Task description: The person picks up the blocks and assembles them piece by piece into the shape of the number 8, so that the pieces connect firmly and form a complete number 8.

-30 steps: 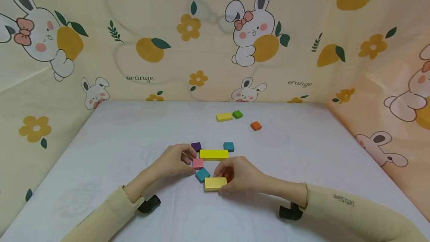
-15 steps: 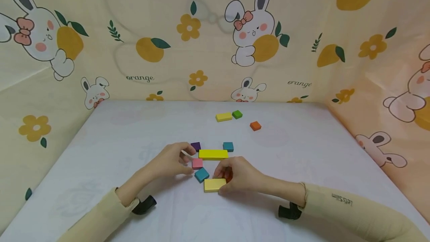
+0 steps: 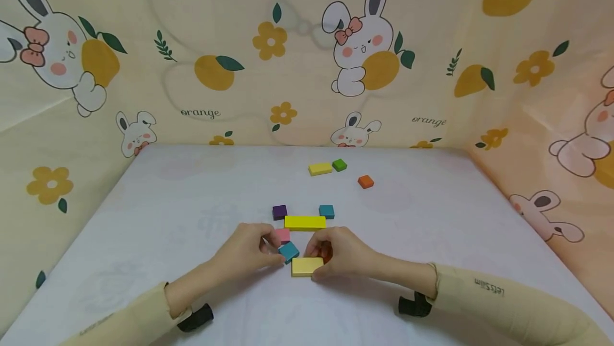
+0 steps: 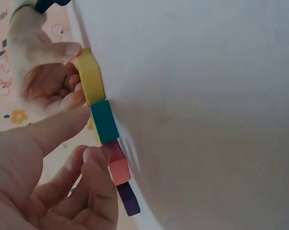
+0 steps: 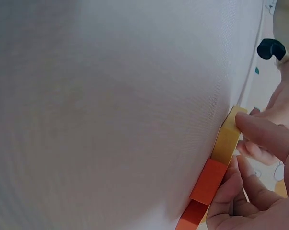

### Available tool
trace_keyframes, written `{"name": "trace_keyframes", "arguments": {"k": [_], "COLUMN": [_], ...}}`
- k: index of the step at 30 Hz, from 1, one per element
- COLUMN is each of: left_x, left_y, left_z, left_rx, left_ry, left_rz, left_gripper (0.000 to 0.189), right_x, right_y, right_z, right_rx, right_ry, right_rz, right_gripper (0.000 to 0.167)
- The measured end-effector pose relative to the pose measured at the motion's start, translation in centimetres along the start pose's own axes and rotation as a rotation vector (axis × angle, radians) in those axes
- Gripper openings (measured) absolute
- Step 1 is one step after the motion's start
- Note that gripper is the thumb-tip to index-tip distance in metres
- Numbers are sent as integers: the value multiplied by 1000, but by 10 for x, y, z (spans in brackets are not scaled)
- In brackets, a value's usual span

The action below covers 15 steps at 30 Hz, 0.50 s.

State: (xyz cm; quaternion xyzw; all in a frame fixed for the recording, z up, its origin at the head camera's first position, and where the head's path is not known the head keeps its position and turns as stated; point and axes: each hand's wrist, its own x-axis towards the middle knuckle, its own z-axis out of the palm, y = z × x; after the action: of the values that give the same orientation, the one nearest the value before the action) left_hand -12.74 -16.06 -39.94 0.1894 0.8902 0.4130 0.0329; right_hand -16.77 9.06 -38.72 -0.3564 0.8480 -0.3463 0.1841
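My left hand (image 3: 247, 247) has its thumb at the near corner of a tilted teal block (image 3: 289, 251). Its curled fingers sit at the block's other end, against a pink block (image 3: 283, 235). With its thumb on the near edge, my right hand (image 3: 346, 252) grips a pale yellow block (image 3: 306, 267). In the right wrist view its fingers lie along an orange block (image 5: 209, 181), mostly hidden in the head view, with a red-orange block (image 5: 192, 214) beyond. A bright yellow bar (image 3: 305, 223) lies farther off, between a purple block (image 3: 280, 212) and another teal block (image 3: 326, 211).
Toward the back of the white-covered table (image 3: 192, 186) lie another yellow block (image 3: 320, 169), a green block (image 3: 339, 165) and an orange block (image 3: 366, 181). A printed cloth with rabbits and oranges (image 3: 307, 69) encloses the back and sides.
My left hand has come nearer, from beside the pink and purple blocks to the tilted teal block, uncovering the purple block. My right hand stays on the pale yellow block, which has slid slightly nearer.
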Motion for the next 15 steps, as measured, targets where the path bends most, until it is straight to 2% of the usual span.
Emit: {"name": "trace_keyframes", "arguments": {"k": [15], "left_x": [4], "left_y": [8], "left_z": [9], "left_rx": [52], "left_ry": [32], "left_rz": [-20], "left_gripper": [24], "right_x": [-1], "right_y": [-1], "right_z": [-1], "right_rx": [20], "right_ry": [-4], "right_rz": [-1], "right_gripper": [28]}}
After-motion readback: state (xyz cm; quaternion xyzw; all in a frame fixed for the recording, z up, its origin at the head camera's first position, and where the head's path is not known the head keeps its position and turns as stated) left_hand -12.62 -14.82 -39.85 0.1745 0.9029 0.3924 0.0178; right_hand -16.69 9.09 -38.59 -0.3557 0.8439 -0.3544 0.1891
